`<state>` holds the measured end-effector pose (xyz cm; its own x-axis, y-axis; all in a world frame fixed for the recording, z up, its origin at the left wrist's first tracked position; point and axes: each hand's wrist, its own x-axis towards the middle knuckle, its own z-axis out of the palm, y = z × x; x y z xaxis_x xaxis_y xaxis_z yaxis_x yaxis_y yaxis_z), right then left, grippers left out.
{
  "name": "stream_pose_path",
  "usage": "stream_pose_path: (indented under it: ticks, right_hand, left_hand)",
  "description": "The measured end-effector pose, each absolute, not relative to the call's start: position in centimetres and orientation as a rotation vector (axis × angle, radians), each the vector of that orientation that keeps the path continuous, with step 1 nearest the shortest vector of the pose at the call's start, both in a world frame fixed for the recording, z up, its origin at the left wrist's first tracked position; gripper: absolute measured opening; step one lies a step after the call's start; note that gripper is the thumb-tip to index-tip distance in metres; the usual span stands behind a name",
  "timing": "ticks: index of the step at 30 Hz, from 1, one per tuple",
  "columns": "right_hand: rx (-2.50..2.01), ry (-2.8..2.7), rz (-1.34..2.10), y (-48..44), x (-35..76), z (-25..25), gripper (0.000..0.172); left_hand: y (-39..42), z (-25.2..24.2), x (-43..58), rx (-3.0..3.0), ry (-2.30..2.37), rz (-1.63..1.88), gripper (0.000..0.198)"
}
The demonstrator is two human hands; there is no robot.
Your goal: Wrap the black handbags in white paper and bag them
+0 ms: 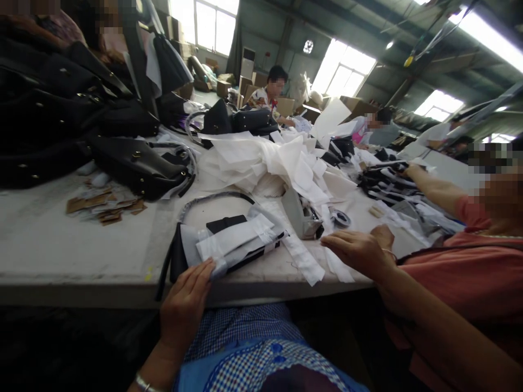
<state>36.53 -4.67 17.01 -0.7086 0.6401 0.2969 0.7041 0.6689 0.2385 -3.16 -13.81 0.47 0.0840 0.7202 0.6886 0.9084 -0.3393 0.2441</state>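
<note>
A black handbag (178,256) lies at the table's front edge, its curved handle on the far side. White wrapping (235,239) covers much of its upper face. My left hand (186,296) holds the bag's near left end, fingers together on the wrapping, thumb hidden. A grey tape dispenser (295,213) stands right of the bag. Just right of the dispenser's front end is my right hand (355,251), palm down with fingers stretched out; nothing is visible in it. White strips (304,258) lie between the bag and my right hand.
Black bags (139,163) are piled at the left, behind brown paper tags (104,204). White sheets (278,160) heap up mid-table. A tape roll (340,219) lies beyond my right hand. Close on the right, a person in a salmon shirt (461,261) reaches toward black straps (384,179).
</note>
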Motion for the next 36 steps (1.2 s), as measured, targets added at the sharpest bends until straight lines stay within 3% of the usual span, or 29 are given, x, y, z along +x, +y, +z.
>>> stream_pose_path:
  ticks: [4, 7, 10, 13, 24, 36]
  right_hand:
    - [-0.588, -2.898, -0.206, -5.1, 30.1, 18.6, 0.016]
    - [-0.282, -3.024, 0.263, -5.0, 25.0, 19.2, 0.014]
    - [-0.073, -3.106, 0.708, -3.9, 20.4, 19.0, 0.016]
    - [0.030, -3.160, 0.893, -1.9, 16.8, 17.9, 0.021]
    - [0.094, -3.475, 0.387, 2.2, 8.9, 15.2, 0.011]
    - [-0.001, -3.745, -0.028, 2.9, 5.0, 14.6, 0.024]
  left_hand:
    - [-14.1, 0.7, -2.8, -2.106, -1.790, -1.121, 0.047]
    - [-14.1, 1.0, -2.6, -2.112, -1.884, -1.151, 0.050]
    - [-14.1, 1.2, -2.4, -2.109, -1.921, -1.182, 0.052]
    - [-14.2, 1.3, -2.3, -2.096, -1.954, -1.221, 0.050]
    - [-14.2, 1.4, -2.2, -2.037, -1.953, -1.245, 0.044]
    - [-14.3, 0.9, -2.0, -2.022, -1.950, -1.228, 0.040]
